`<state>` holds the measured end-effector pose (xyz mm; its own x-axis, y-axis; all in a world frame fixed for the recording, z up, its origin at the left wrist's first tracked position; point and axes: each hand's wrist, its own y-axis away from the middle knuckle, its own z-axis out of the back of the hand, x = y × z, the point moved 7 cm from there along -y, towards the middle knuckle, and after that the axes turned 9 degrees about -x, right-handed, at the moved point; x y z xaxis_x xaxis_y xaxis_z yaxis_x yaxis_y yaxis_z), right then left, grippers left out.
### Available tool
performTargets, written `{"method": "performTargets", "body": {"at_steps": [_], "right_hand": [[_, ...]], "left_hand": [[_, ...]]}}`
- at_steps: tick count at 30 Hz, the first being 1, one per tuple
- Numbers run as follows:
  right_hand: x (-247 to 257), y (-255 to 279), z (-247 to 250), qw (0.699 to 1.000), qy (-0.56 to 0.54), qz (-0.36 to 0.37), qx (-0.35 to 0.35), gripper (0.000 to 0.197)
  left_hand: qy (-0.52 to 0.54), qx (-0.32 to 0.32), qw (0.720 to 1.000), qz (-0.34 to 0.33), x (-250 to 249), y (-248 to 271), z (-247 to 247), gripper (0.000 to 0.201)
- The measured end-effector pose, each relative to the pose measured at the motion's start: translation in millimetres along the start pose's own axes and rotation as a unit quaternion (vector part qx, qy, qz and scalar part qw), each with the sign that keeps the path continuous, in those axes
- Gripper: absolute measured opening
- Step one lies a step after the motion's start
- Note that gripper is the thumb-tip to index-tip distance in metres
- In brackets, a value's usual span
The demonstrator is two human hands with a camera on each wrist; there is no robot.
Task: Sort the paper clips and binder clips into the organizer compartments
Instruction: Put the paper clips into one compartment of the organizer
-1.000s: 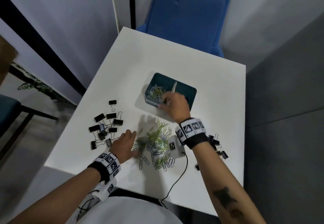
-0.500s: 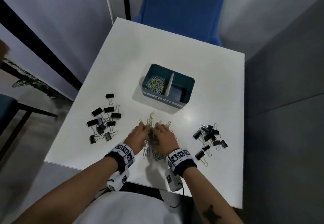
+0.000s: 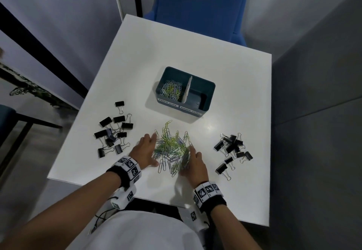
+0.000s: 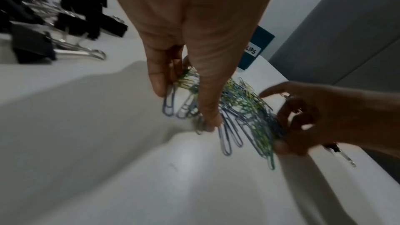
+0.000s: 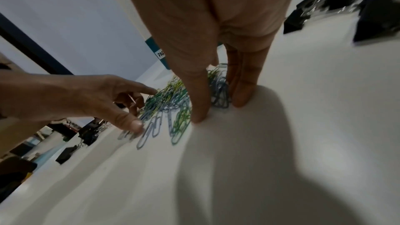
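A loose pile of coloured paper clips (image 3: pixel 170 146) lies on the white table (image 3: pixel 195 58) in front of the teal organizer (image 3: pixel 210 91). Its left compartment holds paper clips (image 3: pixel 171 91); the right one shows a bare floor. My left hand (image 3: pixel 148 148) presses straight fingers against the pile's left side, thumb on the table (image 4: pixel 185 107). My right hand (image 3: pixel 191 159) curls its fingers and thumb round clips at the pile's right edge (image 5: pixel 220 109). Black binder clips lie in two groups, one left (image 3: pixel 113 130) and one right (image 3: pixel 232 148).
A blue chair (image 3: pixel 197 5) stands behind the table's far edge. A grey partition (image 3: pixel 317 112) runs along the right. The table's near edge (image 3: pixel 156 200) is just under my wrists. A white divider (image 3: pixel 187 89) splits the organizer.
My right hand came back from the organizer to the pile. Both hands met on the clips, and have since moved slightly apart with the pile between them.
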<state>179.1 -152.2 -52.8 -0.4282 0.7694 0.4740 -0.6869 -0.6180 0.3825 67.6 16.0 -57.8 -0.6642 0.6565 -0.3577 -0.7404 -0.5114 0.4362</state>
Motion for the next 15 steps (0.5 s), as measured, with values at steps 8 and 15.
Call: {"method": "performTargets", "body": {"at_steps": [8,15], "right_hand": [[19,-18,10,0.998,-0.053,0.012,-0.024,0.099],[17,-36,9,0.997,0.07,0.039,0.017,0.129]], "left_hand": [[0.004,-0.067,0.997,-0.047,-27,-6,6,0.102],[-0.083,0.018,0.995,-0.053,-28,-26,-1,0.142]]}}
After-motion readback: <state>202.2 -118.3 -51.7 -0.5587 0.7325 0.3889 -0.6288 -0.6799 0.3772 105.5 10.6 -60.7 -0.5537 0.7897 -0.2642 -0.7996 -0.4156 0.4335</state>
